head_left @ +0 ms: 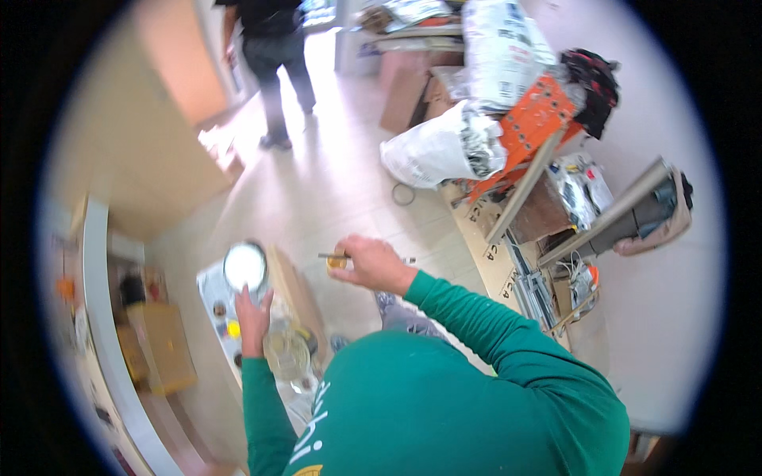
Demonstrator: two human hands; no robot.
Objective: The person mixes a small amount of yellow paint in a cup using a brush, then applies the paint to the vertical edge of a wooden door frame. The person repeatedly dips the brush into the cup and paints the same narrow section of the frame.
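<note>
- The right hand [373,264] is closed around a small yellowish piece [337,262]; a thin stick-like tool [329,255] pokes out to the left of the fist, and the fingers are curled tight on both. It is held up in the air, above the floor and just right of a cardboard box [298,297].
- The left hand [252,313] reaches forward with its fingers spread apart, the tips at the lower edge of a round white tin [244,266]. Whether they touch it or only hover close, I cannot tell.
- The tin stands at the far end of a grey tray [208,289] that also carries small pots, one of them yellow [233,328].
- Nearer the body sits a clear glass jar [287,355], just right of the left wrist.
- How far along: the tin looks open, showing white inside, and the tool is in hand but clear of it; by my reading nothing is being dipped or stirred at this point.
- Further out: white sacks [444,147] and an orange frame [533,119] on the right, a pale counter [103,317] on the left, and another person [274,55] standing at the top.
</note>
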